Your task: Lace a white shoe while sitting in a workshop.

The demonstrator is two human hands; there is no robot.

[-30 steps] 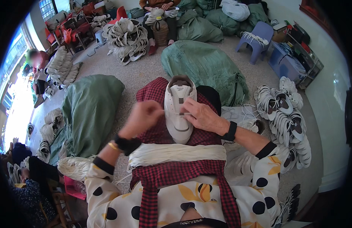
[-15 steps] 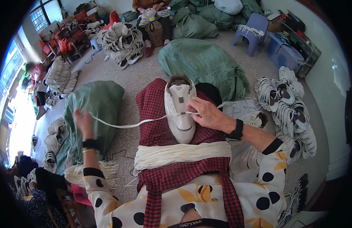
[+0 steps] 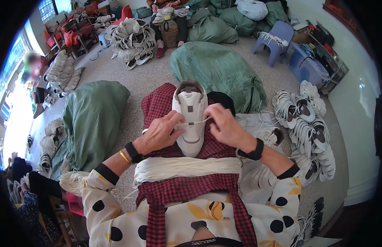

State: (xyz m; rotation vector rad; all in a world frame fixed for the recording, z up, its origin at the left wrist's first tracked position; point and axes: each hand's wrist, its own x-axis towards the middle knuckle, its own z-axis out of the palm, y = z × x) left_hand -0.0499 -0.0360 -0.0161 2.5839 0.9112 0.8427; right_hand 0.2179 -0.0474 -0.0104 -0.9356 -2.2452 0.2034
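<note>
A white shoe upper point(image 3: 191, 108) stands on my lap, which is covered by a red checked cloth point(image 3: 158, 105). My left hand point(image 3: 160, 132) pinches a white lace point(image 3: 195, 122) at the shoe's left side. On the shoe's right side, my right hand point(image 3: 224, 125) holds the same lace, which stretches across the front of the shoe between both hands. A bundle of white laces point(image 3: 187, 168) lies across my lap just below the shoe.
Green sacks lie at my left point(image 3: 94, 119) and ahead point(image 3: 217, 74). Stacks of white shoe uppers point(image 3: 306, 123) sit on the floor at right, more at far left point(image 3: 131, 41). A blue plastic stool point(image 3: 277, 41) stands at the back. Another person point(image 3: 34, 74) sits at far left.
My left hand, which had pulled the lace far out to the left, has come back to the shoe. Both hands now hold the lace close against the shoe.
</note>
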